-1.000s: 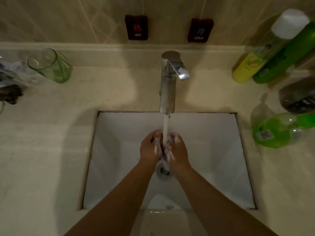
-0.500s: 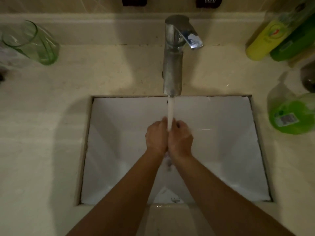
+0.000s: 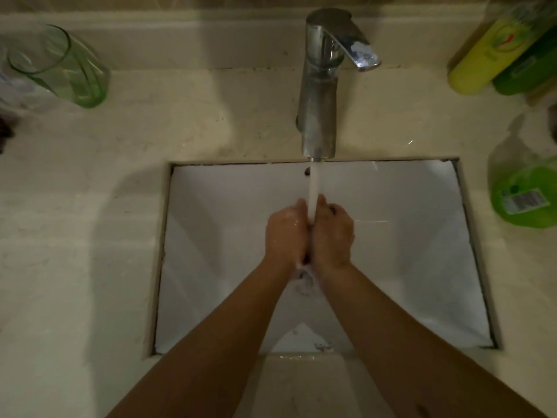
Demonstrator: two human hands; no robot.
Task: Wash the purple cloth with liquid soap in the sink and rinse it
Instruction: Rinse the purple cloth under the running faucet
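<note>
My left hand (image 3: 284,235) and my right hand (image 3: 333,235) are pressed together over the middle of the white sink (image 3: 211,236), under the water stream (image 3: 313,191) that runs from the chrome tap (image 3: 322,95). The purple cloth (image 3: 306,259) is squeezed between my palms; only a dark sliver shows in the gap between the heels of my hands. Foamy water drips from my hands onto the drain (image 3: 305,280) below them.
A green glass (image 3: 64,69) stands on the beige counter (image 3: 90,206) at the back left. Yellow (image 3: 488,55) and green (image 3: 530,67) bottles stand at the back right. A green soap bottle (image 3: 526,194) stands right of the sink.
My hands have closed together over the cloth, which showed between my fingers a second ago. The view has tilted down and moved closer to the sink.
</note>
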